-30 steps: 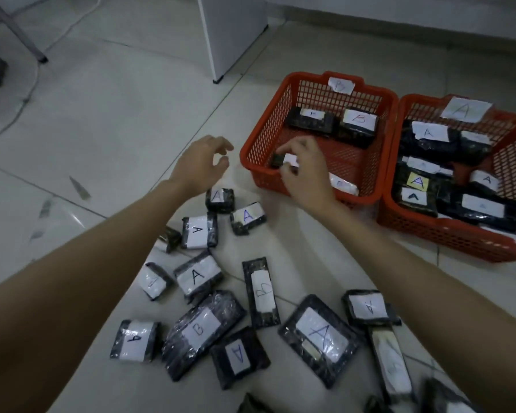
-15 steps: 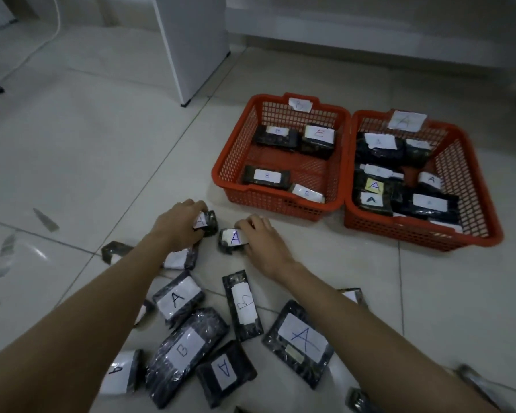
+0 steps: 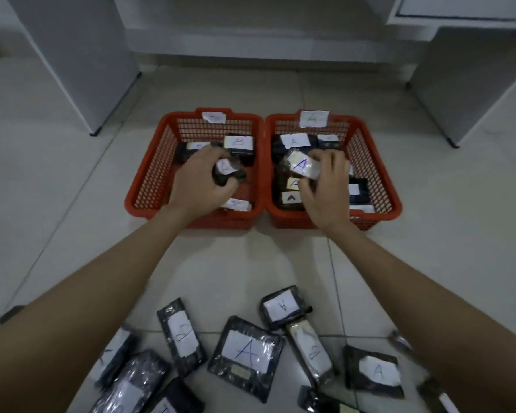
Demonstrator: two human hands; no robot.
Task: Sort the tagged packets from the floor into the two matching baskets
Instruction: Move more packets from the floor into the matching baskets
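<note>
— Fingers (image 3: 221, 190) of the left hand (image 3: 197, 186) are curled round a small dark packet (image 3: 228, 172) over the left basket (image 3: 149, 180); its white tag faces up, but the letter is too blurred to read.

— And the right hand (image 3: 325, 189)?

— It grips a second packet (image 3: 301, 166), tag up and marked "A", above the right basket (image 3: 379, 180). Its long axis runs left to right, tilted a little down toward the right.

— Do the baskets carry signs?

— A paper tag on the right basket's far rim reads "A". The left one's rim tag is unreadable, though a packet lying inside shows "B" (image 3: 238, 142). Packets in the right basket show "A".

— What lies on the floor (image 3: 72, 174)?

— Near the bottom edge, a big square packet marked "A" (image 3: 246, 354), a long one (image 3: 181, 335) left of it pointing away from the person, another long one (image 3: 310, 351) to its right, and a smaller packet (image 3: 282, 307) whose "A" is upside down. At the right is one more marked "A" (image 3: 374, 372).
</note>
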